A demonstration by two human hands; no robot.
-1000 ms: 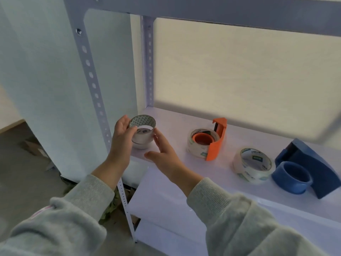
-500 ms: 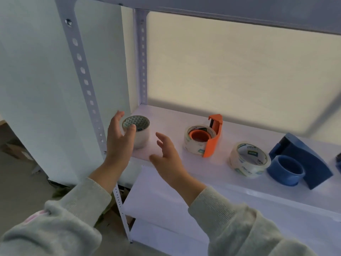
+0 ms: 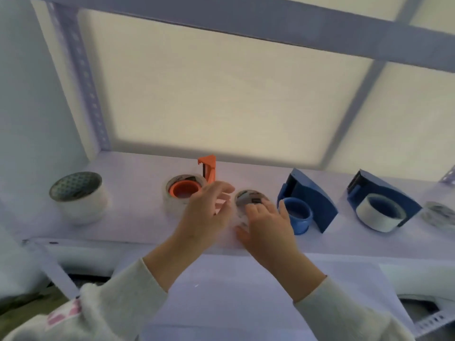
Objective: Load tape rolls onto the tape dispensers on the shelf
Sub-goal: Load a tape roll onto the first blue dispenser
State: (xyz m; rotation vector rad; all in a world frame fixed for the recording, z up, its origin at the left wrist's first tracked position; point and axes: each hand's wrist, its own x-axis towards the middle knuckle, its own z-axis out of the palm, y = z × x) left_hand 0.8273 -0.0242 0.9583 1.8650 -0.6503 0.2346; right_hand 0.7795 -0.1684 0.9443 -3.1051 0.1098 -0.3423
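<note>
Hands converge on the clear tape roll [image 3: 248, 200] lying flat on the shelf [image 3: 138, 227] between the orange dispenser [image 3: 189, 188], already carrying a roll, and the empty blue dispenser [image 3: 305, 207]. The right hand [image 3: 268, 225] lies over the roll's near edge, fingers curled onto it; the left hand [image 3: 209, 212] hovers just beside it, fingers spread; whether either has truly gripped it I cannot tell. A glossy roll could slip from a shallow hold, or a knuckle could nudge the blue dispenser's hub askew. Another blue dispenser [image 3: 384, 207] further right looks loaded; a patterned roll [image 3: 78, 195] waits far left.
</note>
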